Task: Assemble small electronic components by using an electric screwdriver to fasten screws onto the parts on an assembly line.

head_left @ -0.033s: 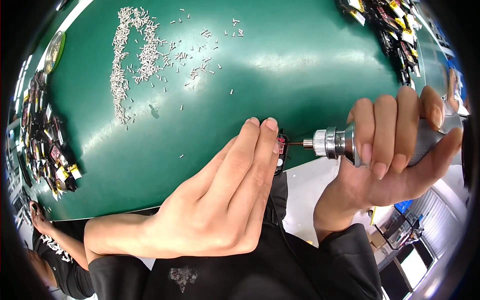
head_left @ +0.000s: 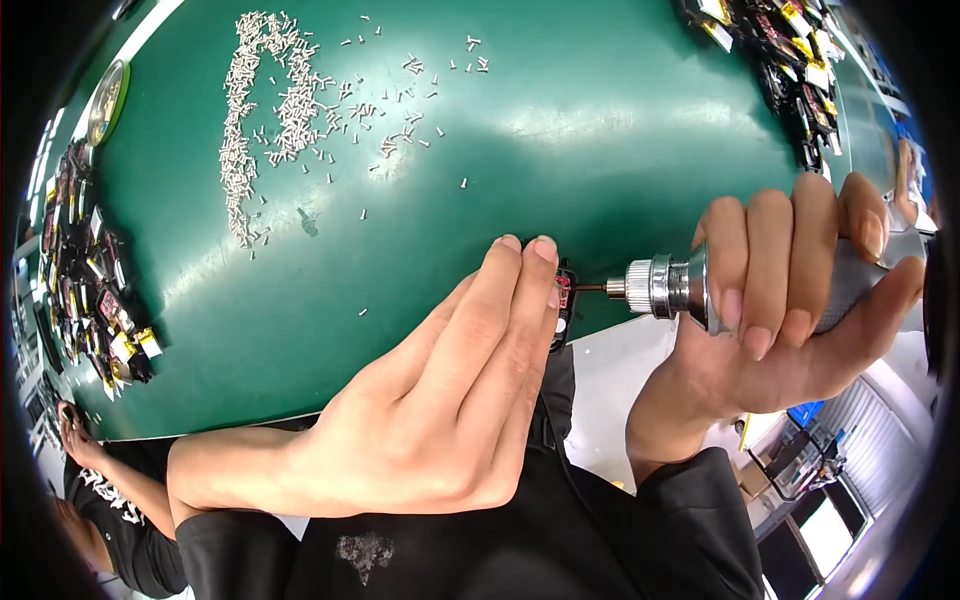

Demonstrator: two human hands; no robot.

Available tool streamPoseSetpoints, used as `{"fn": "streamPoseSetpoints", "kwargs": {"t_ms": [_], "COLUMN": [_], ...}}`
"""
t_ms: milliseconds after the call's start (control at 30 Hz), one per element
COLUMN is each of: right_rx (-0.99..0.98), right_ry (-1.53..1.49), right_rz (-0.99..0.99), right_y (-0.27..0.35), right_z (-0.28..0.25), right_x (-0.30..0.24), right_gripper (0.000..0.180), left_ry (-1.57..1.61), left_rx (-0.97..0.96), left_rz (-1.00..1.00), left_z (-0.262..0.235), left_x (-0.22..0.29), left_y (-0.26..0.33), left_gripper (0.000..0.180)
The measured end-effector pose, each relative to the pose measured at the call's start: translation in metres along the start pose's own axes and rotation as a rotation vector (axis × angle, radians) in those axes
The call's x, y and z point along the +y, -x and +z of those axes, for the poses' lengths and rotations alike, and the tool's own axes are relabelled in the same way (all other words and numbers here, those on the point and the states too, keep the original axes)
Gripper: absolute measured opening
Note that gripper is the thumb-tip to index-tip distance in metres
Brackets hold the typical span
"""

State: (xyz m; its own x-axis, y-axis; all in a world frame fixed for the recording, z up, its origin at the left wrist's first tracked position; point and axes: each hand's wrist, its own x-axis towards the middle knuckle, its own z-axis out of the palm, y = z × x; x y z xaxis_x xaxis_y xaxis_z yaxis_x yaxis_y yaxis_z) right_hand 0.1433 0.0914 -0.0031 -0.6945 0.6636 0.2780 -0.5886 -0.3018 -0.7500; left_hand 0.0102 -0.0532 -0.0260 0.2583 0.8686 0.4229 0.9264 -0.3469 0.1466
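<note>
Close to the table's front edge, my left hand (head_left: pixel 440 390) is closed on a small black device (head_left: pixel 563 325), its fingers pressed together. Part of a red circuit board shows in the device; the hand hides the rest. My right hand (head_left: pixel 770 290) wraps around an electric screwdriver (head_left: pixel 652 287) with a grey body and a silver nose. Its thin bit points left and meets the device at the red board. The exact contact point is too small to make out.
Many small silver screws (head_left: pixel 240 110) lie on the green table (head_left: pixel 600 190) at the far left. Black devices with yellow and white parts are heaped at the left (head_left: pixel 90 290) and far right (head_left: pixel 800 80). A round green-rimmed dish (head_left: pixel 108 105) stands far left. Another person's hand (head_left: pixel 82 440) is lower left.
</note>
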Motion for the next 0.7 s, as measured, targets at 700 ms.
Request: {"fn": "streamPoseSetpoints", "kwargs": {"t_ms": [700], "right_rx": [-0.228], "right_ry": [0.076], "right_rz": [-0.037], "right_y": [-0.009], "right_z": [0.023], "right_x": [0.020], "right_gripper": [0.018], "left_ry": [0.038], "left_rx": [-0.025], "left_rz": [-0.006], "left_z": [-0.017], "left_x": [-0.001], "left_y": [0.012], "left_gripper": [0.034]}}
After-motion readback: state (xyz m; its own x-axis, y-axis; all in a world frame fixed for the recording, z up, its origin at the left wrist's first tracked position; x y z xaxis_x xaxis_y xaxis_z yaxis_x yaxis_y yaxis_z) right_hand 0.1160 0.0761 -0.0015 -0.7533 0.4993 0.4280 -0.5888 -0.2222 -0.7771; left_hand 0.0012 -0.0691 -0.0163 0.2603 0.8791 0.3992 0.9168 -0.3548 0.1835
